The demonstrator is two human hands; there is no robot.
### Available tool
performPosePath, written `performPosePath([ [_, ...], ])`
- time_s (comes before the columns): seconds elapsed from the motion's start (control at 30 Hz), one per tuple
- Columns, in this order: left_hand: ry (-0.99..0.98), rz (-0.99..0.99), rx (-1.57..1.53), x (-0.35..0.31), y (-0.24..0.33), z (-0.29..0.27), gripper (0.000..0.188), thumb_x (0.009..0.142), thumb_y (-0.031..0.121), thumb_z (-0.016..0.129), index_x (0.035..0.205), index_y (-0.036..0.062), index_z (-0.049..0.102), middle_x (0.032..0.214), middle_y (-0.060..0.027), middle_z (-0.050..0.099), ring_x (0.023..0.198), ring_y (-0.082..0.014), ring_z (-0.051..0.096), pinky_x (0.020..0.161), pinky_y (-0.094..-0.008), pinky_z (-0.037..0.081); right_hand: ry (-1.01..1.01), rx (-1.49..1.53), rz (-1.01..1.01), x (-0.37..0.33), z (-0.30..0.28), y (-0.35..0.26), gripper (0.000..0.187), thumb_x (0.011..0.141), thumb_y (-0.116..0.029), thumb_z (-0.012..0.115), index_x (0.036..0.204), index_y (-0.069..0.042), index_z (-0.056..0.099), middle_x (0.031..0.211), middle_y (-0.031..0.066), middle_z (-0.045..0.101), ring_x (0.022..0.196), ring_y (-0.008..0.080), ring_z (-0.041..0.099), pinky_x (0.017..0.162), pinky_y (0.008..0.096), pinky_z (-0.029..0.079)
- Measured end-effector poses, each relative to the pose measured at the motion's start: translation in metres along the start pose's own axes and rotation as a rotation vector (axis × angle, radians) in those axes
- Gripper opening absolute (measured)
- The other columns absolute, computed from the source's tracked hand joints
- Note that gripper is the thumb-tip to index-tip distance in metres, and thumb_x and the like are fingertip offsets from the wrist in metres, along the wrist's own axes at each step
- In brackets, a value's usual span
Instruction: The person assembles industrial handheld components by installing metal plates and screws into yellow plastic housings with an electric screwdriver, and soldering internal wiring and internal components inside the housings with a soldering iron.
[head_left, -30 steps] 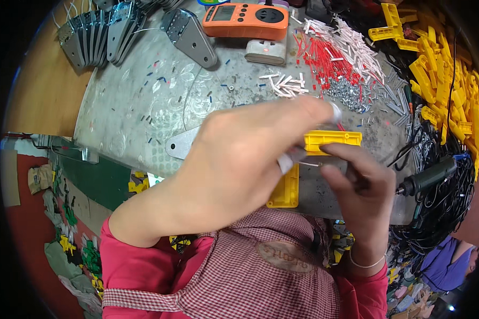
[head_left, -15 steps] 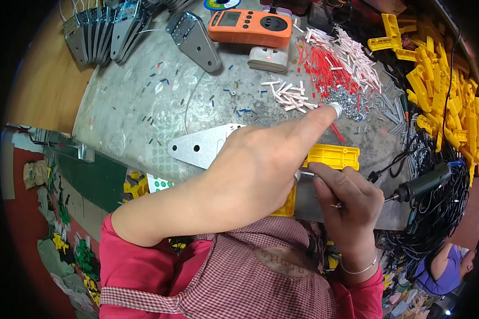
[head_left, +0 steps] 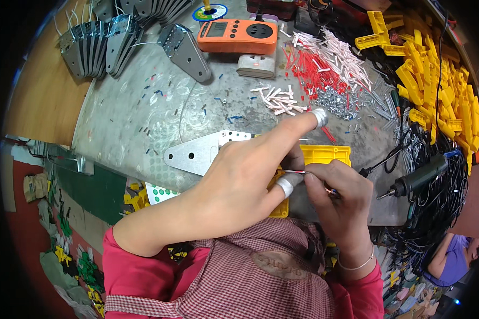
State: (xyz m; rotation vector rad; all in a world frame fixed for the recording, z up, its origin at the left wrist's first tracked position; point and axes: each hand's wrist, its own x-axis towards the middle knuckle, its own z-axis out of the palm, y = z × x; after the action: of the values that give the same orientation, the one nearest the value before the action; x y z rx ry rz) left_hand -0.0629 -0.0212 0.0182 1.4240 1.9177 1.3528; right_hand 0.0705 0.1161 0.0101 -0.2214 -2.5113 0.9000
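One left hand (head_left: 245, 170), one right hand (head_left: 343, 196) pinching seemingly one wire (head_left: 295, 171)

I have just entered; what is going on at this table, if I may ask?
The person's right hand pinches a thin wire-like piece; the left hand is close against it, its grip unclear. Beside them, partly hidden, lies a yellow plastic part. A flat metal plate lies to the left, partly covered by the left hand.
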Motion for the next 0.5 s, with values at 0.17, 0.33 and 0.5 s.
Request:
performPosePath([
  [0.17,0.015,0.180,0.126,-0.003,-0.004,0.003,0.069,0.075,-0.011,0.066,0.136,0.0055,0.040,0.087,-0.0088,0.065,0.073,-0.0185,0.065,0.065,-0.0293,0.052,-0.061,0.119,0.048,-0.002,-0.002,-0.003,0.006,0.080,-0.003,0.066,0.085,-0.004,0.063,0.065,0.0070,0.054,0.053,0.0181,0.055,0.048,0.0306,0.043],
  [0.33,0.070,0.198,0.112,-0.004,-0.007,0.000,0.067,0.075,-0.010,0.067,0.135,0.0048,0.041,0.086,-0.0085,0.066,0.072,-0.0194,0.066,0.064,-0.0297,0.052,-0.037,0.587,0.455,-0.008,-0.010,-0.003,0.007,0.085,-0.005,0.065,0.089,-0.002,0.060,0.069,-0.0042,0.051,0.058,0.0024,0.044,0.054,0.0208,0.038],
  [0.5,0.071,0.138,0.062,-0.004,-0.003,-0.004,0.065,0.076,-0.009,0.067,0.133,0.0044,0.039,0.085,-0.0085,0.066,0.073,-0.0194,0.067,0.063,-0.0289,0.051,0.172,0.789,0.392,-0.022,0.006,0.007,0.019,0.094,-0.008,0.058,0.109,0.002,0.052,0.082,0.0018,0.055,0.061,0.0036,0.045,0.056,0.0177,0.039],
])
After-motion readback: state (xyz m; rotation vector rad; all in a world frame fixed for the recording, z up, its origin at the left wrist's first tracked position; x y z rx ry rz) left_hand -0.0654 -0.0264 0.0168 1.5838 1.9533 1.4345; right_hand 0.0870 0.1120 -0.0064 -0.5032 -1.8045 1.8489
